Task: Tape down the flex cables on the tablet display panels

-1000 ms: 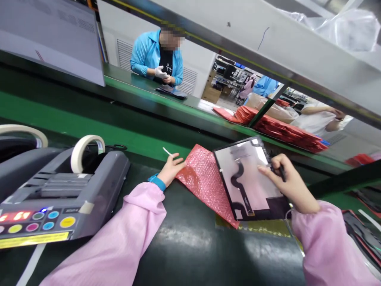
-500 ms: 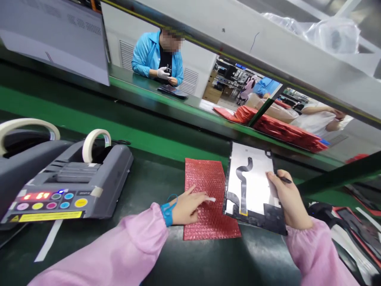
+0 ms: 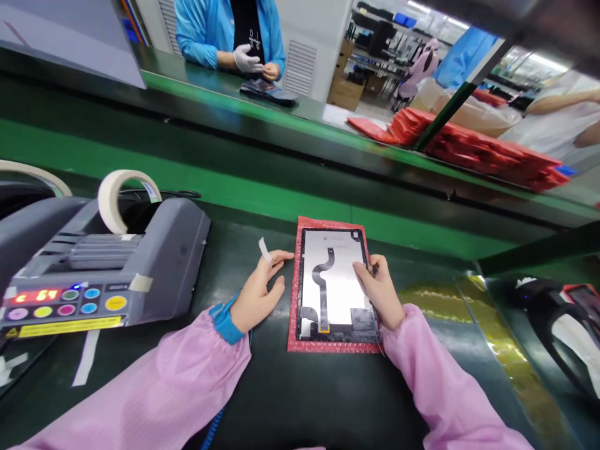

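Observation:
A tablet screen (image 3: 344,275) lies back side up on a red bubble-wrap bag (image 3: 294,312), its silvery back crossed by a dark, wavy flex cable (image 3: 323,287). Along the screen's right edge, my right hand (image 3: 382,290) grips it, thumb on top; a small dark object shows by the fingers, its kind unclear. My left hand (image 3: 260,290) is beside the bag's left edge, fingers stretched out and fingertips close to it. A short strip of whitish tape (image 3: 265,250) sticks up from a finger of that hand. A blue wrist strap (image 3: 227,322) circles my left wrist.
At the left stands a grey tape dispenser (image 3: 173,256) with a tape roll (image 3: 112,200) and a tape strip (image 3: 87,359) hanging out. Yellowish film (image 3: 506,356) and a black tape holder-like object (image 3: 548,319) lie right. Beyond the ledge, a co-worker (image 3: 229,37) stands near red bags (image 3: 487,144).
My right hand has brought the tablet screen left and down onto the red bag. My left hand has moved off the bag to its left side, tape still on a finger. The view has shifted.

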The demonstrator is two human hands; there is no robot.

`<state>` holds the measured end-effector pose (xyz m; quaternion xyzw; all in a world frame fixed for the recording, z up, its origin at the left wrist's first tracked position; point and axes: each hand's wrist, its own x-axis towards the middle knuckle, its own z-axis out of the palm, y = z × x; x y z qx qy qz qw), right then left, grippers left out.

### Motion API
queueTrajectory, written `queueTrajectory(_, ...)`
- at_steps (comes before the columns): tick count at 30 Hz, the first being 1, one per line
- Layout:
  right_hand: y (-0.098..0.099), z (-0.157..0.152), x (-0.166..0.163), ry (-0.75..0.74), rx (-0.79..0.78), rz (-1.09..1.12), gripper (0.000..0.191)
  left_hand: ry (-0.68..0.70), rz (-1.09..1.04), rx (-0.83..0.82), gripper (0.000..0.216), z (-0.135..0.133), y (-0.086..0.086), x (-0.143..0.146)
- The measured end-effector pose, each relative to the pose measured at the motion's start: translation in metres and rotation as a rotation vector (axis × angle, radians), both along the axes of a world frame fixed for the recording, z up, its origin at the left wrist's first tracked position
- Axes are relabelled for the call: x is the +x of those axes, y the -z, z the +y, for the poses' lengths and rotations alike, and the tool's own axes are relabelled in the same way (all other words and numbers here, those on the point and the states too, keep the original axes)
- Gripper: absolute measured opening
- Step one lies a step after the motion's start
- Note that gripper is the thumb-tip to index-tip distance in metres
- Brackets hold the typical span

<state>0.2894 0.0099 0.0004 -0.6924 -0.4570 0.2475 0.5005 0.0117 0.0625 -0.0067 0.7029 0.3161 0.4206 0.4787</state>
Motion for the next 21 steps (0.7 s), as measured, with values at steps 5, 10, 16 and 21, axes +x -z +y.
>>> queueTrajectory(5, -0.005, 0.000, 0.004, -0.009, -0.015, -0.071, 0.035, 0.087, 0.081, -0.002, 0.044, -0.008, -0.010, 0.002)
queueTrajectory(10, -0.030, -0.029, 0.006, -0.004, 0.129, -0.137, 0.037, 0.115, 0.185, 0.121, 0.041, -0.011, -0.013, -0.003)
queueTrajectory(16, -0.040, -0.074, -0.016, -0.153, 0.019, 0.457, 0.049, 0.383, 0.269, 0.351, 0.049, -0.014, -0.015, -0.006)
queueTrajectory(21, -0.032, -0.093, -0.032, -0.158, -0.077, 0.642, 0.024, 0.611, 0.311, 0.376, 0.061, -0.014, -0.016, 0.000)
